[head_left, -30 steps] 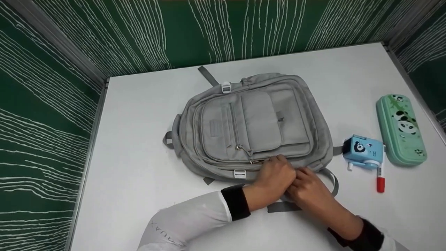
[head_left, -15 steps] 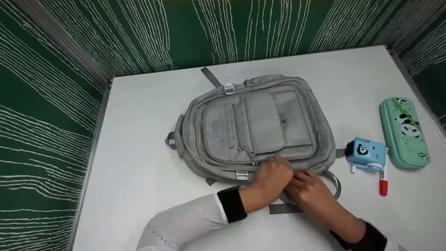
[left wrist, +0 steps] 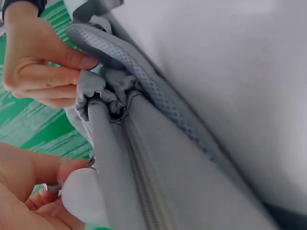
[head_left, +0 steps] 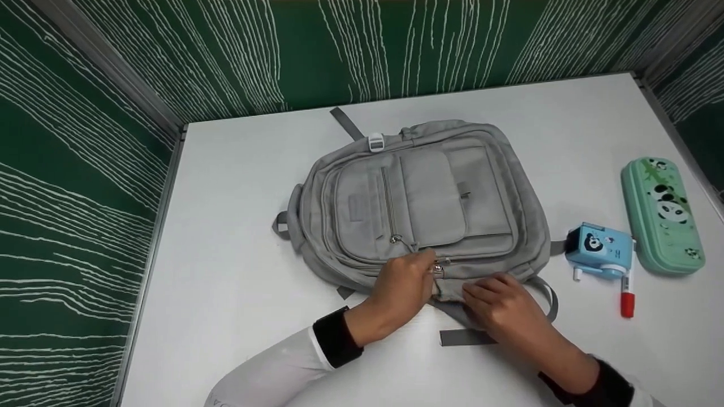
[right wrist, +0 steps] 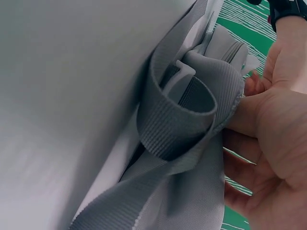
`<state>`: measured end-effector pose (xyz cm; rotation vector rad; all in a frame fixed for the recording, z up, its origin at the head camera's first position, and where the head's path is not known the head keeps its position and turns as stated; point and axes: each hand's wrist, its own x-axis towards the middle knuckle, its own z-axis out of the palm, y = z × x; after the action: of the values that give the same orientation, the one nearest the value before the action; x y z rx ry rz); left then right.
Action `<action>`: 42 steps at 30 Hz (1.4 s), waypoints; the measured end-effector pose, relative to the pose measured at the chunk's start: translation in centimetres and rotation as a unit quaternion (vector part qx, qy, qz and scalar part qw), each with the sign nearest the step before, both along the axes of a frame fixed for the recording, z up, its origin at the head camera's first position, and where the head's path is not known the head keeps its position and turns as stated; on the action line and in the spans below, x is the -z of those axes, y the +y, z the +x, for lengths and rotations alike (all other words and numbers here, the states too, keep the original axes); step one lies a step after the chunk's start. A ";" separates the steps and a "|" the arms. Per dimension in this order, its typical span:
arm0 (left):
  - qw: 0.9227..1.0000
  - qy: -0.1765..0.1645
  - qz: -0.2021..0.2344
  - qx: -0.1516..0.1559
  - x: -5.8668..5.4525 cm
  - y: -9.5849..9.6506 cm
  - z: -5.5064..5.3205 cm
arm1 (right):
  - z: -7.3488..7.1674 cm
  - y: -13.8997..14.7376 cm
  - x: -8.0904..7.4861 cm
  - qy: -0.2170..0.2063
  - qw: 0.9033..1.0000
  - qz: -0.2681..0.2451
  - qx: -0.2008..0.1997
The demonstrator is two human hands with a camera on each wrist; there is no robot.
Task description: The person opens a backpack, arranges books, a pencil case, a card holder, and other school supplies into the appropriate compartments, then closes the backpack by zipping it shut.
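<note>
A grey backpack [head_left: 432,198] lies front up on the white table, its top to the left. On its near side my left hand [head_left: 396,291] pinches a zipper pull [head_left: 436,270]; in the left wrist view the pull is mostly hidden by the fingers of that hand [left wrist: 29,187]. Farther right, my right hand [head_left: 506,308] grips the fabric at the side pocket [left wrist: 91,88], thumb on one face and fingers on the other. The right wrist view has this hand [right wrist: 273,143] against the bag's side, beside a looped grey strap [right wrist: 177,124].
Right of the backpack stand a blue panda-print pencil sharpener [head_left: 600,249] and a marker with a red cap [head_left: 627,304]. A green panda pencil case [head_left: 663,215] lies beyond them. Loose straps [head_left: 466,338] stick out around the bag. Green white-streaked panels [head_left: 317,51] border the table.
My left hand has moved left along the backpack's near side, away from my right hand, baring the metal zipper pulls. The right hand stays at the side pocket. The head view has shifted slightly.
</note>
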<state>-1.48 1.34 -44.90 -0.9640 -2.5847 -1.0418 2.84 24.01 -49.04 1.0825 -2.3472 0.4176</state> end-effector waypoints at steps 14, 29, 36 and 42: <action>0.999 -0.029 -0.024 0.007 -0.6 -0.3 -0.2 | -0.1 0.2 0.1 0.009 1.000 -0.008 -0.008; 0.997 -0.043 -0.020 -0.057 -1.0 -5.4 -0.3 | -0.2 0.5 -0.3 0.011 1.000 0.010 -0.010; 0.992 -0.069 -0.020 -0.103 -1.2 -8.3 -0.7 | -0.7 0.7 -0.3 0.034 0.999 0.012 -0.026; 0.988 -0.062 -0.030 -0.137 -1.5 -10.4 -1.2 | -1.0 1.0 -0.5 0.034 0.999 0.018 -0.036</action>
<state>-2.73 -9.06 -43.42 -0.5469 -2.7633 -0.9821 1.85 25.03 -48.56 1.1819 -2.2698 0.3600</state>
